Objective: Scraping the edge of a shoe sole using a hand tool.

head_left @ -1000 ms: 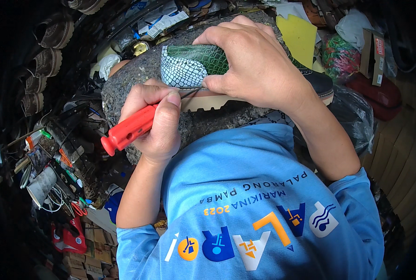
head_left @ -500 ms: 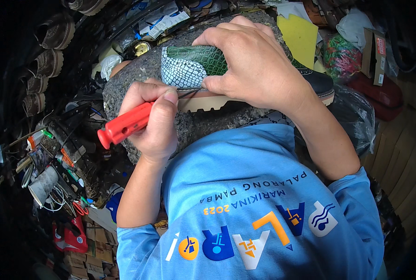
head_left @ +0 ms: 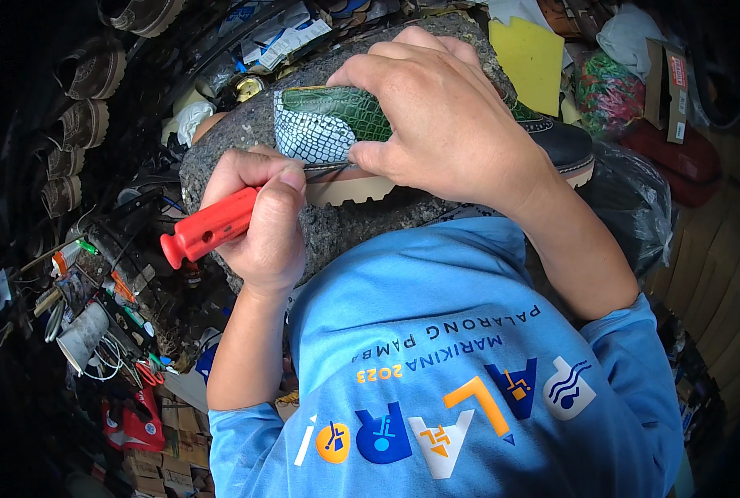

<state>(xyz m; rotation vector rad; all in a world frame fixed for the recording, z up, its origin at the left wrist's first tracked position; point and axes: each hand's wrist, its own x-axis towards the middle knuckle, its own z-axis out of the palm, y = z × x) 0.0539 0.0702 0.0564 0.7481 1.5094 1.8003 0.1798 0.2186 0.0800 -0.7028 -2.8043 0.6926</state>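
The shoe (head_left: pixel 316 133) lies across a rough grey stone (head_left: pixel 241 137), toe to the right, its sole (head_left: pixel 349 191) facing the wearer's belly. The right hand (head_left: pixel 449 124) is clasped over the green and white scaly upper, thumb pressing low near the seam. The left hand (head_left: pixel 266 217) is wrapped tightly around the handle of a red tool (head_left: pixel 212 226), whose thin dark shank points along the line where upper meets sole (the very tip is hard to make out).

The shoe should be fairly light, with a stiff, knobbly sole and a more yielding upper; that glossy skin could be slippery and may scratch easily. A broad hold over the upper, as here, looks the surest, with fingers clear of the shank. The tool's smooth handle probably needs a full-fist grip.
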